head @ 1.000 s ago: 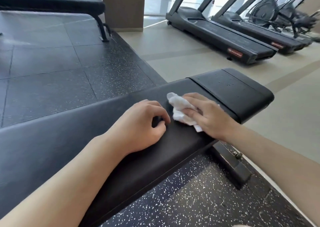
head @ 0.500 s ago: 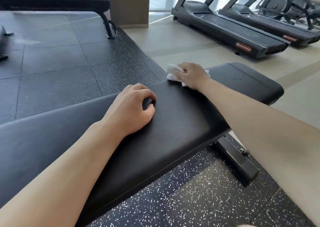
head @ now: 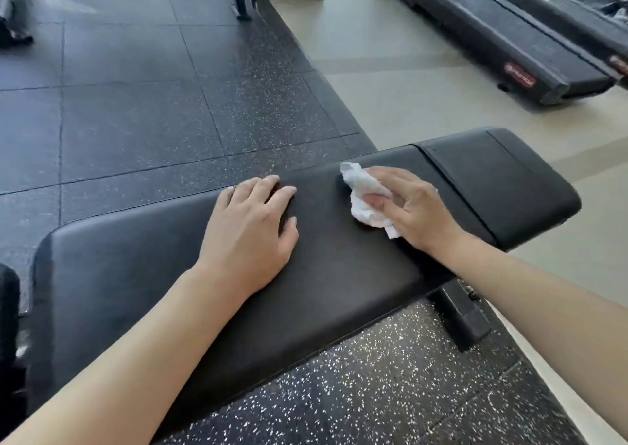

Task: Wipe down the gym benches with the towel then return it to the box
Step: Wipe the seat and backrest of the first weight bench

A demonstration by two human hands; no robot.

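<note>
Compared to half a second back, the right hand [head: 413,208] had pulled the towel [head: 365,196] in from the far edge of the bench [head: 333,274] to about mid-width, still close to the seam where the long pad meets the short end pad [head: 503,179]. The left hand [head: 249,227] changed too: before, it was curled into a loose fist on the pad; here it lay flat, fingers straight and slightly spread, fingertips reaching toward the far edge, thumb out to the side. The camera had also tipped down, so the bench filled more of the view and the treadmills [head: 503,33] slid up into the top right corner.

The towel was white and crumpled, bunched under the right hand and touching the pad. The fingers curled over it with the thumb tucked against it, pinching it, and a corner stuck out near the wrist.

No box anywhere in view, so nothing to say on containers. Speckled rubber floor [head: 373,393] ran along the near edge, and the bench foot [head: 465,319] showed below the right forearm.
</note>
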